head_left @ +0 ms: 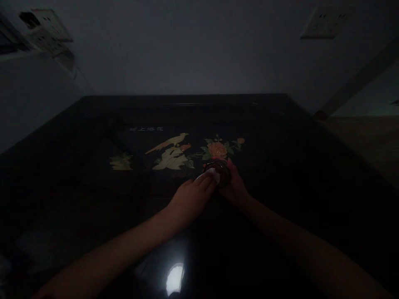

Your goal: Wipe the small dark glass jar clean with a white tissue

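The scene is very dim. My two hands meet over a glossy black table (280, 174) painted with a bird and flowers (174, 151). My right hand (234, 187) is wrapped round a small dark round object (222, 167) that I cannot identify. My left hand (190, 199) has its fingers pressed together on a small white piece, perhaps cloth or tissue (212, 174), held against that object. Both forearms reach in from the bottom of the view.
A bright light reflection (174, 279) shines on the table near its front edge. Wall sockets sit on the pale wall at top left (46, 29) and top right (324, 23). Floor shows beyond the table's right edge (368, 141).
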Demonstrator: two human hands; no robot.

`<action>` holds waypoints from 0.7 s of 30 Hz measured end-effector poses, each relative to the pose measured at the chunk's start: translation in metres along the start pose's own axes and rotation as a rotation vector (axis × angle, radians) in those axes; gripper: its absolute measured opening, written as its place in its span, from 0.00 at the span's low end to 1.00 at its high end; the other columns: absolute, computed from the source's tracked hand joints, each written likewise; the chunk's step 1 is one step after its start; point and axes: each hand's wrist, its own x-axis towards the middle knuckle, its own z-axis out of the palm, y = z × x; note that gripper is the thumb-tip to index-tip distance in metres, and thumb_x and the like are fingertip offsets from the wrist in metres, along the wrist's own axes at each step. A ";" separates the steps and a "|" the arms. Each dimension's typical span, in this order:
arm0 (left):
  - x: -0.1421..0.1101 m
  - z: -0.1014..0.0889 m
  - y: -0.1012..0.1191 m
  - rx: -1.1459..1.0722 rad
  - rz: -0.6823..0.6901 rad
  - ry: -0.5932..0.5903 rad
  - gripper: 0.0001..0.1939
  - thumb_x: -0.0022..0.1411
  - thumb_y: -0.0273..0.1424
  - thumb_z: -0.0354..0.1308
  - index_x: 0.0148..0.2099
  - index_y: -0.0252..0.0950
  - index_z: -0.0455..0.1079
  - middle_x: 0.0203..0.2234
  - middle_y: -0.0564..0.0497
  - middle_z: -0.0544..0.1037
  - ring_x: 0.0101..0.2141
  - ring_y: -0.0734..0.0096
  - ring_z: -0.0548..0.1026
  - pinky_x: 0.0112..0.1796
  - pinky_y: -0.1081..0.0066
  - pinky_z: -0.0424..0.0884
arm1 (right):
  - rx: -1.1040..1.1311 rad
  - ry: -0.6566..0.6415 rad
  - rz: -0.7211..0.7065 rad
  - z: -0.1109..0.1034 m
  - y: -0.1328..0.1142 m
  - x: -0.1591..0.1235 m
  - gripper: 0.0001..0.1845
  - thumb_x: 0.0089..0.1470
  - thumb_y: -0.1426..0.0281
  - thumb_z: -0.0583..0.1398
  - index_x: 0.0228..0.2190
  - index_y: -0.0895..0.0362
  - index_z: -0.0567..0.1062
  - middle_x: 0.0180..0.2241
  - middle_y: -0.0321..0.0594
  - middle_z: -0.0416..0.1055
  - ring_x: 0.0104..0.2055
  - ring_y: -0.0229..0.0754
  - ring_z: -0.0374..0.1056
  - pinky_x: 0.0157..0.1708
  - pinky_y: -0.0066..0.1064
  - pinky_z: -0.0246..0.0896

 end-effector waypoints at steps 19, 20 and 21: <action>0.005 -0.005 0.010 -1.209 -0.348 0.081 0.20 0.65 0.27 0.46 0.57 0.32 0.66 0.49 0.44 0.76 0.41 0.66 0.77 0.41 0.68 0.74 | -0.115 -0.025 -0.012 0.010 -0.006 -0.008 0.22 0.47 0.50 0.64 0.38 0.52 0.75 0.31 0.37 0.79 0.36 0.46 0.74 0.34 0.34 0.68; 0.005 -0.005 0.011 -1.265 -0.363 0.078 0.20 0.66 0.28 0.46 0.57 0.32 0.66 0.49 0.44 0.76 0.38 0.66 0.77 0.40 0.68 0.74 | -0.111 -0.028 -0.013 0.010 -0.006 -0.008 0.22 0.47 0.51 0.64 0.38 0.52 0.75 0.31 0.37 0.79 0.37 0.47 0.75 0.34 0.35 0.68; 0.005 -0.005 0.012 -1.293 -0.364 0.078 0.20 0.66 0.29 0.46 0.58 0.32 0.66 0.49 0.44 0.76 0.37 0.67 0.77 0.39 0.67 0.75 | -0.107 -0.029 -0.016 0.011 -0.006 -0.008 0.22 0.47 0.51 0.64 0.38 0.52 0.75 0.30 0.37 0.79 0.37 0.47 0.75 0.34 0.35 0.69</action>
